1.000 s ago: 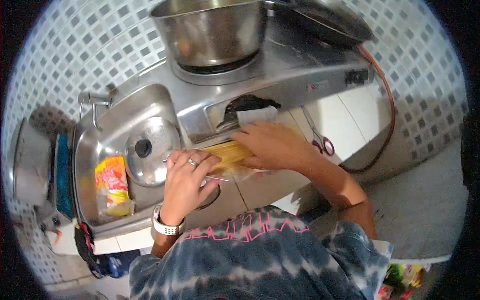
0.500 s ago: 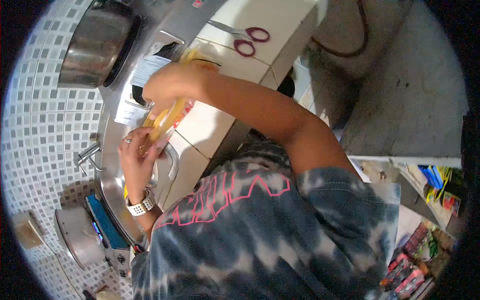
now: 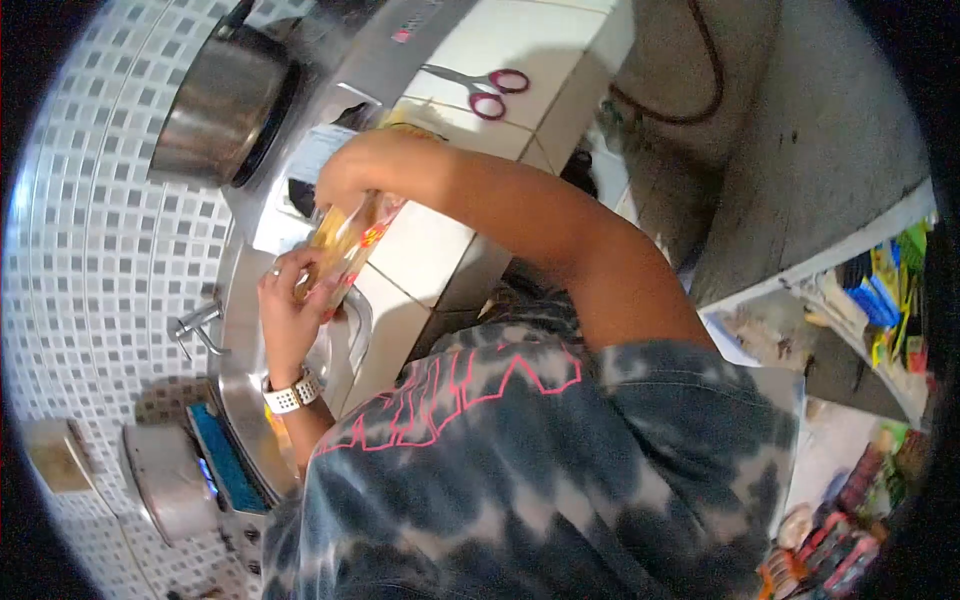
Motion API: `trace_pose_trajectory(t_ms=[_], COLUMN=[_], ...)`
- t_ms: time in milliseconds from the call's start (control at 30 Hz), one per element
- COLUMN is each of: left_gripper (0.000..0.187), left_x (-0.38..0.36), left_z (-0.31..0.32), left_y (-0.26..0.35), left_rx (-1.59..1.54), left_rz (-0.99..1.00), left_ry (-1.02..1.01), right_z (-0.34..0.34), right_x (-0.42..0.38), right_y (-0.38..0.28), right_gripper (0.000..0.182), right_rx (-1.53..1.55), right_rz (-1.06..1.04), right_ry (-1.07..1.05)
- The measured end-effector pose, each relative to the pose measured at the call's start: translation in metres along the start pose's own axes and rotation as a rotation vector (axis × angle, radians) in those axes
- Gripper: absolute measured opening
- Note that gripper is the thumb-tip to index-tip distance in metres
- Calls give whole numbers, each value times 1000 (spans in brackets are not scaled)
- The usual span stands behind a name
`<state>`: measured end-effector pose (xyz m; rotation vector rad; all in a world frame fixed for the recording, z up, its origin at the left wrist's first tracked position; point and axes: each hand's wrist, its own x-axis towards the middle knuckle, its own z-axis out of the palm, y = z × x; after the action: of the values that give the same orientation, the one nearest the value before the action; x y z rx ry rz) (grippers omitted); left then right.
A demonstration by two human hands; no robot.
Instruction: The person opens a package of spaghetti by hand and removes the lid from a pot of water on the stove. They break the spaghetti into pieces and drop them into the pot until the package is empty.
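Observation:
A clear plastic packet of long yellow spaghetti, with red print on its side, lies slanted across the edge of the sink and the white-tiled counter. My left hand, wearing a ring and a white watch, has its fingers and thumb closed on the packet's lower end. Bent over the upper part, my right hand appears to grip the packet; its fingertips are mostly hidden. Above it, part of the packet's yellow far end shows behind my wrist. Purple-handled scissors lie on the counter beyond my right forearm.
A steel pot stands at upper left. A white label shows beside my right hand. The sink's tap is left of my left hand. Another pot sits beside a blue flame at lower left. Shelved packets are at right.
The view has shifted, so the counter and pots appear slightly to the right. Both hands stay at the packet, and its clear plastic looks more bunched below my right hand.

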<state>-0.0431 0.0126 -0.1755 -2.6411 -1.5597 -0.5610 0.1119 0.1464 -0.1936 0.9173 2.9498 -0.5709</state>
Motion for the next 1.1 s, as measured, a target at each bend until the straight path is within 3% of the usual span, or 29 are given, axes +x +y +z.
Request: trace_pose_trajectory(t_ms=[100,167,300,467,567,800,967,1100], left_gripper=[26,29,37,37,35,29,25,24], left_x=[1,1,-4,-6,-6,-4,-1,-3], left_z=[0,-5,-6,-11,-15,-36,-42,-42], left_y=[-3,1,-12,-18,-22,-35,-39,-41], left_rx=[-27,-54,-26,-44,-72,-202,-186,-206], left_rz=[69,10,2,-3,-32,-130,-164,-241], left_ry=[62,52,118,189,188,217,175,330], right_z=[3,-8,-32,-30,-26,-58,-86,-114], right_x=[-6,-16,-28,-15,-2,11,7,-11], right_y=[-2,-13,-34,-19,-4,-2,-3,-8], right_gripper=[45,39,34,29,25,27,28,23], right_rx=[22,-140,8,-192,-249,-186,-275,-392], right_rz=[-30,-83,90,-167,-187,-190,-202,-176], right_ry=[-26,-63,-184,-30,47,-158,-113,-65])
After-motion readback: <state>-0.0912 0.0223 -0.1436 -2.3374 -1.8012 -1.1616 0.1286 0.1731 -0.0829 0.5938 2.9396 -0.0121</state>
